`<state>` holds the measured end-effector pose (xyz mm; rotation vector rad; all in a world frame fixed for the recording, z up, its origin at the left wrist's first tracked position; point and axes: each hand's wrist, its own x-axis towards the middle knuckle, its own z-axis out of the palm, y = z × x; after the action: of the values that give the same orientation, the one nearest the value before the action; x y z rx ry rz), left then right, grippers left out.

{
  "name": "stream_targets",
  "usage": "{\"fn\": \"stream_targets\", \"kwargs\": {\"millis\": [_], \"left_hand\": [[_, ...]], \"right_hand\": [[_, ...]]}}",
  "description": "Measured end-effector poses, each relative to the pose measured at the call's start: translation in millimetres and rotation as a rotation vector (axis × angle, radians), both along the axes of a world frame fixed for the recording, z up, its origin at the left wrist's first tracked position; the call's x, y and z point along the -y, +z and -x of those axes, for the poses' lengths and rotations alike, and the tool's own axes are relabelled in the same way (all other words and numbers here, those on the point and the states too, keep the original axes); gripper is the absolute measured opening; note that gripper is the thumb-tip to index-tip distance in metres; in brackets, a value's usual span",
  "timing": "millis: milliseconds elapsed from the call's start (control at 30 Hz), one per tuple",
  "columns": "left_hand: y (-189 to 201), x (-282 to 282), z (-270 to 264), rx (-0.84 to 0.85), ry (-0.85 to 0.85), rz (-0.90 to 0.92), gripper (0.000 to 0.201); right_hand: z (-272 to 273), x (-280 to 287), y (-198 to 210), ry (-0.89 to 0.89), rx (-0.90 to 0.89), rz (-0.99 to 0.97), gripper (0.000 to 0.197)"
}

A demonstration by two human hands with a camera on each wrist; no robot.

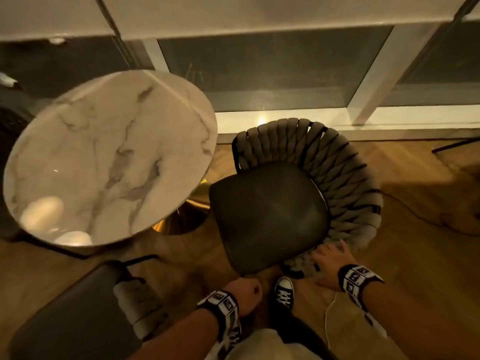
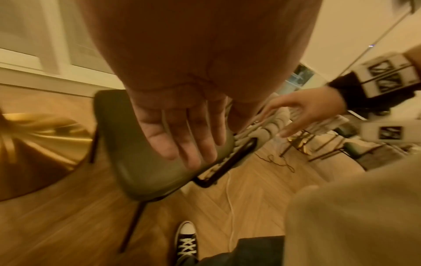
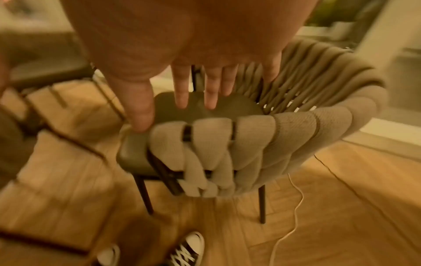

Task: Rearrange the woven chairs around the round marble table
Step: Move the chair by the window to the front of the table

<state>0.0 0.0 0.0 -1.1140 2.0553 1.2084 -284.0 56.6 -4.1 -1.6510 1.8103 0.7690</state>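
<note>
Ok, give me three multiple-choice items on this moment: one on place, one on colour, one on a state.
1. In the head view, the woven chair at the right hand stands where from the round marble table? A left; B right; C underneath.
2. The table's base is: A gold; B blue; C white.
3. The right hand is: A clenched round a chair leg; B holding a cup; C open, fingers spread.
Answers: B, its seat lies right of the tabletop; A, gold shines below the top; C, straight fingers show at the woven arm.

Black-and-white sneaker (image 1: 283,294) on wood floor (image 1: 415,255); thin white cable (image 3: 293,212) trails across boards.
</note>
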Motion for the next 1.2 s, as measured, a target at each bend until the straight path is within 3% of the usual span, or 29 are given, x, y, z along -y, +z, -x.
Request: {"fn": "stream_targets", "kwargs": {"millis": [100, 233, 400, 467, 633, 767, 867, 1033, 1200], "left_hand": [[-9.6, 2.0, 51.2, -0.023, -0.059, -0.029, 0.033], [-27.6, 0.8, 109.7, -0.070, -0.054, -0.014, 0.033], [-56.2, -6.3, 161.2, -0.054, -0.147, 0.065, 0.063], [-65.8, -8.8, 174.9, 0.006, -0.189, 0.077, 0.063], [-75.5, -15.1, 190.9, 0.101, -0.326, 0.130, 0.054], [-68.6, -12.7, 194.6, 0.099, -0.434, 0.141, 0.031], [-54.6, -0.4, 202.6, 0.044, -0.530, 0.147, 0.024], [-51.0, 28.3, 207.2, 0.060, -0.442, 0.175, 0.025], [-57.7, 72.7, 195.6, 0.124, -0.336, 0.277, 0.027]], "right_hand": [[38.7, 8.5, -7.6, 0.132, -0.033, -0.015, 0.073], [106.5, 15.2, -6.9, 0.110, -0.114, 0.037, 0.075], [148.8, 24.7, -11.7, 0.232, -0.149, -0.014, 0.080], [154.7, 20.0, -20.7, 0.286, -0.130, -0.012, 0.080], [166.4, 9.7, -30.7, 0.303, -0.103, 0.019, 0.095], [168.4, 7.4, -33.0, 0.297, -0.106, 0.010, 0.077], [174.8, 14.2, -29.7, 0.297, -0.122, 0.016, 0.085], [176.6, 41.7, -28.8, 0.210, -0.149, 0.051, 0.068], [161.5, 76.6, -36.2, 0.103, -0.124, 0.097, 0.067]]}}
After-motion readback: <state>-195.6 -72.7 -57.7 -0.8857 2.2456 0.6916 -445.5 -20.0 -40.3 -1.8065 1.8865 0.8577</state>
